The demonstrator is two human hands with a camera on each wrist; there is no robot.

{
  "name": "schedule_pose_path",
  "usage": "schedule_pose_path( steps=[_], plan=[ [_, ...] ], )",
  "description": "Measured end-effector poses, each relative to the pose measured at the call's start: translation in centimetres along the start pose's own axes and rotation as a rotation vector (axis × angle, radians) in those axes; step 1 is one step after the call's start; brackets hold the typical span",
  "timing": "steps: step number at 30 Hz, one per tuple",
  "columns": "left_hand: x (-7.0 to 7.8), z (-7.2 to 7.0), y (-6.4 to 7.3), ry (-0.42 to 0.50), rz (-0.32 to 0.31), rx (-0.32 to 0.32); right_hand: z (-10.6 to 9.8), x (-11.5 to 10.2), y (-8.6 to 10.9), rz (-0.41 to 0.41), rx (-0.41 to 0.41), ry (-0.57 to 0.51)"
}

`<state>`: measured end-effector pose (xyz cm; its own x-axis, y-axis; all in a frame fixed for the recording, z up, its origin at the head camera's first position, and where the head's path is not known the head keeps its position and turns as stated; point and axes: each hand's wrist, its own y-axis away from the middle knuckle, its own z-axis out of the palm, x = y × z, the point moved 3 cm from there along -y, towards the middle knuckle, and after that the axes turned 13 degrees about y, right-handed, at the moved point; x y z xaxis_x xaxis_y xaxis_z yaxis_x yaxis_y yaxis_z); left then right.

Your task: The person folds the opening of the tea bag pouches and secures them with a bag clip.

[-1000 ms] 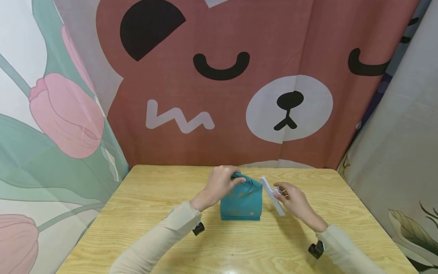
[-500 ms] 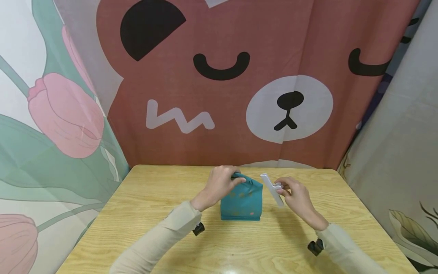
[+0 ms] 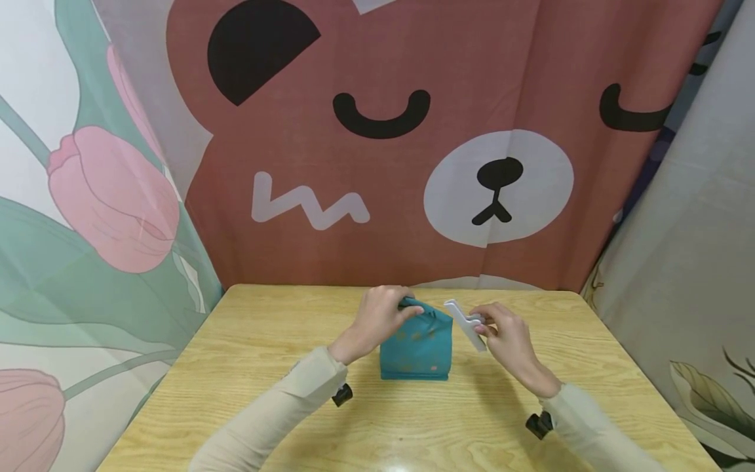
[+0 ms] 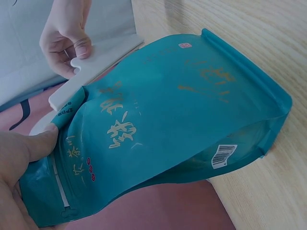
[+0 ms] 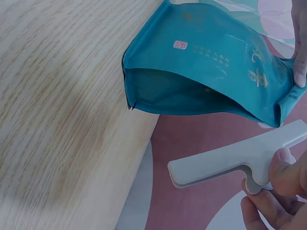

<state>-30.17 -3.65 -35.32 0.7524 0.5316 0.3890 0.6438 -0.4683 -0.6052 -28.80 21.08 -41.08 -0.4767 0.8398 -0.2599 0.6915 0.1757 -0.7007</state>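
A teal pouch bag (image 3: pixel 416 347) with gold lettering stands upright on the table, its top edge folded over. My left hand (image 3: pixel 383 318) grips that folded top at its left part, thumb on the near side. Just right of the bag, my right hand (image 3: pixel 512 337) pinches a long white sealing clip (image 3: pixel 466 326) by its handle. In the right wrist view the clip (image 5: pixel 230 158) appears beside the fold, and I cannot tell whether they touch. From the left wrist view, the bag (image 4: pixel 158 115) shows a barcode on its side gusset.
The wooden table (image 3: pixel 265 380) reaches back to a hanging cloth (image 3: pixel 354 216) with a bear print. Patterned cloths also hang at the left and right sides. A small black camera (image 3: pixel 539 426) sits at the right wrist.
My right hand has raised the white clip, then brought it slightly left toward the bag's folded top, turning it a little. The left hand and the bag have stayed still.
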Motion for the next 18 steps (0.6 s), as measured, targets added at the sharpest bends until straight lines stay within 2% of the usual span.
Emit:
schedule_pose_path(
  steps=[10, 18],
  plan=[
    [0.07, 0.11, -0.06, 0.003, 0.016, 0.006, -0.05, -0.17, -0.18, 0.001, 0.034, 0.004],
    [0.10, 0.16, -0.08, 0.015, -0.005, -0.007, -0.50, -0.68, -0.61, -0.019, 0.087, -0.007]
  ],
)
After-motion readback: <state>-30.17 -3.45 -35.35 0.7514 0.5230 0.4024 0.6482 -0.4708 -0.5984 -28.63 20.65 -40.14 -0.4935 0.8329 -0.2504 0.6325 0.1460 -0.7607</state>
